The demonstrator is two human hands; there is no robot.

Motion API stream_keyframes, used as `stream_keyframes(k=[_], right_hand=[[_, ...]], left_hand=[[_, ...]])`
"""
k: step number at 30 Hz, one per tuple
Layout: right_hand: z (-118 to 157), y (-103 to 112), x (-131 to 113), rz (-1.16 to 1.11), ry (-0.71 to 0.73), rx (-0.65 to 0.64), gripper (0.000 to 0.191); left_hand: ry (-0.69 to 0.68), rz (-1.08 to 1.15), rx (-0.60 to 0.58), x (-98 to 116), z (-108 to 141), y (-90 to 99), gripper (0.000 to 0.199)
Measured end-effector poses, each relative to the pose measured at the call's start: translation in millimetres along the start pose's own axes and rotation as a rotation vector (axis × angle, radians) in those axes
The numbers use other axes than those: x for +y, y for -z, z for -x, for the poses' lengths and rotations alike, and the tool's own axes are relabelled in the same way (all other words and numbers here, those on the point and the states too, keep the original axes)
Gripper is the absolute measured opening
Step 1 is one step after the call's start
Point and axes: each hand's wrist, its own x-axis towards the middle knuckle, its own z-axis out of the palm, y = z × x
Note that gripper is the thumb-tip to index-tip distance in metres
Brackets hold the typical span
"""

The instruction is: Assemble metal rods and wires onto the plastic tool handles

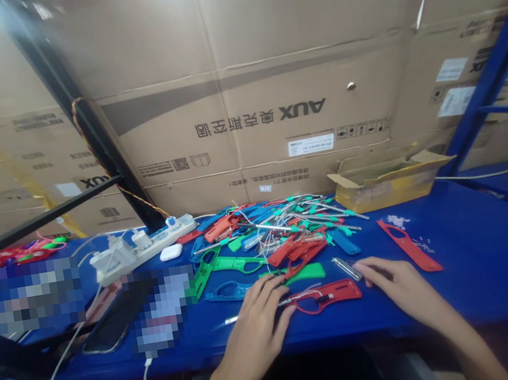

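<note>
Right of centre, low in the frame, my right hand pinches the end of a small silver metal cylinder: probably light, rigid, slippery; grip mid-barrel. My left hand curls beside a red plastic half-shell; I cannot tell whether it grips anything

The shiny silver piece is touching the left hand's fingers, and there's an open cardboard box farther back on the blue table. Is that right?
Not quite: the head view shows the silver piece at the fingertips of the right hand, not the left. The open cardboard box is farther back on the blue table.
</note>
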Motion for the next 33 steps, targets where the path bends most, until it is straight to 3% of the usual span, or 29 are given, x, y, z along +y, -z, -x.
stream_keyframes(k=[33], right_hand=[[1.9,1.3,-1.2,0.011,0.02,0.018,0.047]], left_hand=[[-0.009,-0.015,0.019,-0.1,-0.7,0.2,0.023]])
